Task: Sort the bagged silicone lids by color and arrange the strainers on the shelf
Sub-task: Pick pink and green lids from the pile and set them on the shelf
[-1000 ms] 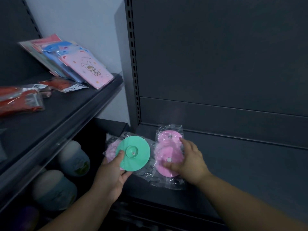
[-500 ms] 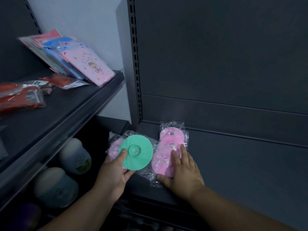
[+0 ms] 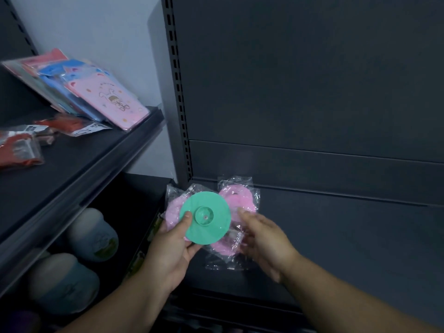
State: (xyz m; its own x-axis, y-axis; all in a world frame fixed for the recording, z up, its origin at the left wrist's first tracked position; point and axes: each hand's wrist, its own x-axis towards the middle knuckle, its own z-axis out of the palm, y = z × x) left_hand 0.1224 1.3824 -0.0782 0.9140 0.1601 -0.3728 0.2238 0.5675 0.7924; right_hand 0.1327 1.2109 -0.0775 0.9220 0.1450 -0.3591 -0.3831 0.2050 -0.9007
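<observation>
Left hand (image 3: 171, 251) pinches green lid (image 3: 205, 221) above bagged pink lids (image 3: 240, 197), evidently separating colours; right hand (image 3: 264, 239) fingers loose, blurred, beside them.

This is looking like a shop aisle. A dark grey metal upright with a column of slots (image 3: 177, 92) is standing as retail racking does, with a plain dark back panel (image 3: 312, 80) running to its right. Left of the upright, a dark metal shelf (image 3: 79, 169) is carrying sealed stock: flat pink and blue cartoon-printed packs (image 3: 108, 99) leaning in a row, and red goods in clear bags (image 3: 19, 150) bearing white printed labels (image 3: 92, 128). Below that shelf, pale rounded tubs (image 3: 93, 234) are sitting side by side. At the upright's foot, pink silicone lids in clear bags (image 3: 240, 195) are lying on a lower dark shelf (image 3: 348, 236).
</observation>
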